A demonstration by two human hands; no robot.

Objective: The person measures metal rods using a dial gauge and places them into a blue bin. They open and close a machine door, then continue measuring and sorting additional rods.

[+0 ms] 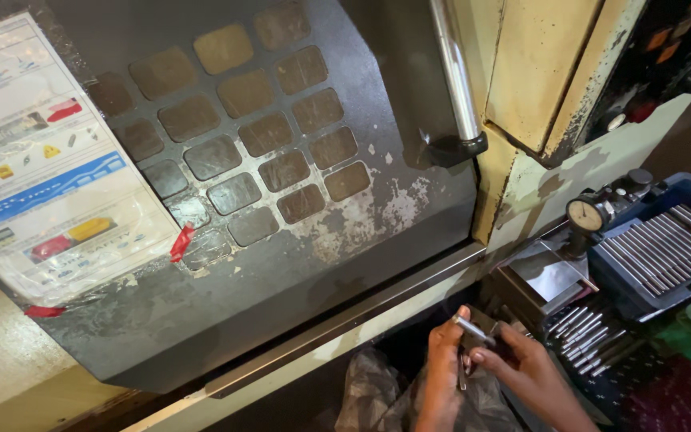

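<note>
**Tight working pocket below the machine door**

The left hand (441,368) and right hand (521,372) sit in a narrow gap. The dark machine door (281,264) and its sill rail (345,320) wall off the space above and to the left. Loose steel pins (589,336) lie just beside the right hand; the dial gauge (587,214) and blue tray (681,192) of rods block the right. Crumpled cloth (369,392) lies below.

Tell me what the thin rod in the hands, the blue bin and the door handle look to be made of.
Thin rod, pinched by the left hand and right hand: bare metal, probably steel, with a bright silvery glint.
Blue bin: likely moulded plastic, uniform matt blue with rounded walls.
Door handle: polished or plated metal tube, showing a long shiny highlight.
</note>
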